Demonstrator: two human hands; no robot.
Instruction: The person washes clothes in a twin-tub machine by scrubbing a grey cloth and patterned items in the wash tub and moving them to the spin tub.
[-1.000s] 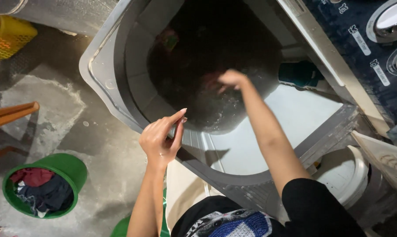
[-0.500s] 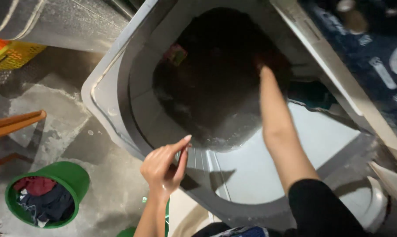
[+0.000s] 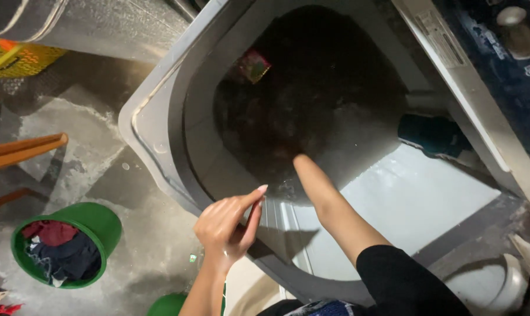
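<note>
1. The head view looks down into a grey washing machine tub full of dark water.
2. The right arm goes down into the tub. It wears a black sleeve near the shoulder.
3. The right hand is under the dark water, so it does not show. I cannot tell if it is open or closed, or if it holds anything.
4. There are dark wet clothes in the water, just past where the right arm goes under. They are hard to see.
5. A small red and green thing sits at the far side of the water, well away from the right arm. It is too blurry to say what it is.
6. The left hand is up in the air, just above the near edge of the tub. Its fingers are loosely bent and half open. It holds nothing.
7. The left hand does not seem to touch the tub.
8. A dark teal thing lies at the right side of the tub, well away from both hands.
9. A green bucket stands on the wet floor, to the left of the left hand and well apart from it. It holds red and dark blue clothes.
10. An orange wooden bar is farther left.
11. A yellow basket sits far off at the top left.
</note>
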